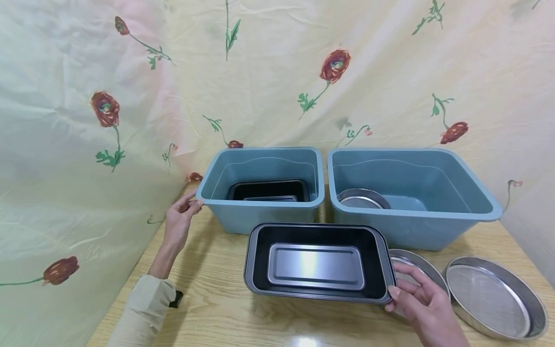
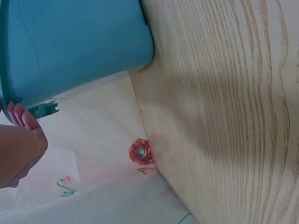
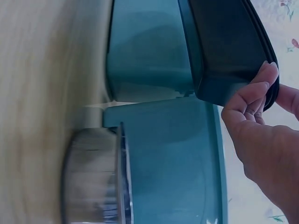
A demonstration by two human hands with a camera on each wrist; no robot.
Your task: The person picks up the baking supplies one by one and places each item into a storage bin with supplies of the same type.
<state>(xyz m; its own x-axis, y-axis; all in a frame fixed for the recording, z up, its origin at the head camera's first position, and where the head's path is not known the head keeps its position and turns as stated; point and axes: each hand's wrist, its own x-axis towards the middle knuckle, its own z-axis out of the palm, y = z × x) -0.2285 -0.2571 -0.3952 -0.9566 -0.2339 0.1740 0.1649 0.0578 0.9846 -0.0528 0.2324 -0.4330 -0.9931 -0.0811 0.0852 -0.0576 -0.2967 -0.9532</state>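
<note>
My right hand (image 1: 422, 301) pinches the right end of a dark rectangular loaf pan (image 1: 316, 265), thumb on the rim and fingers beneath. The pan is lifted above the table, its inside facing me; the right wrist view shows the loaf pan's outer wall (image 3: 229, 46). At the left, my left hand (image 1: 179, 219) holds the rim corner of a blue plastic bin (image 1: 260, 218), and its fingers (image 2: 27, 117) curl at the rim in the left wrist view. Inside that bin lies another dark loaf pan (image 1: 269, 188).
A second blue bin (image 1: 403, 231) stands to the right, with a round metal pan (image 1: 363, 198) inside. Two round pans lie on the table at the right, one cake pan (image 1: 490, 299) in full sight, the other partly behind my right hand. A flowered cloth (image 1: 269, 96) hangs behind.
</note>
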